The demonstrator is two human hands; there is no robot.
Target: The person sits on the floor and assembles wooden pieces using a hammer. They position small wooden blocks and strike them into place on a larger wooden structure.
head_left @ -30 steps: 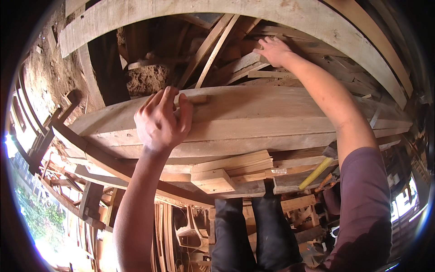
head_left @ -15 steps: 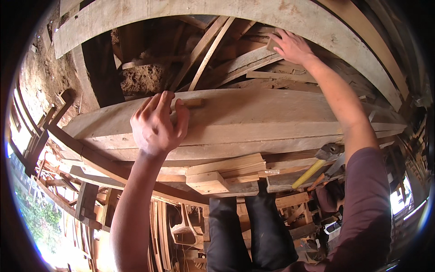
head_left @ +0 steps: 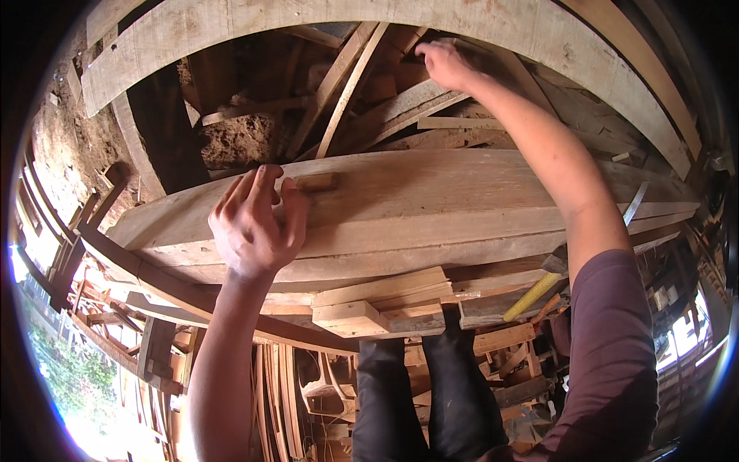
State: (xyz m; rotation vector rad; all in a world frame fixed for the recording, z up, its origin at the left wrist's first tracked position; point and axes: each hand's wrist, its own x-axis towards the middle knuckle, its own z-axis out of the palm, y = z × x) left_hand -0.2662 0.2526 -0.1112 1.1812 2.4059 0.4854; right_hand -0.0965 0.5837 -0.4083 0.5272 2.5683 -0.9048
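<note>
- Left hand has drifted a little left along the wide plank since a second ago; its fingers are spread and curled over the near-left part of the board, tips beside a small wood block set in the plank's top; it grips nothing that I can see.
- The plank itself has not shifted; it lies across the middle, left to right, over stacked offcuts at its near edge.
- Right hand has crept left and farther off, arm stretched over the plank; it now rests palm down on a slat in the far pile, fingers loose; whether it grasps the slat I cannot tell.
- Judgement: the left steadies while the right picks through the far timber.
- A yellow-handled tool lies near right, untouched.
</note>
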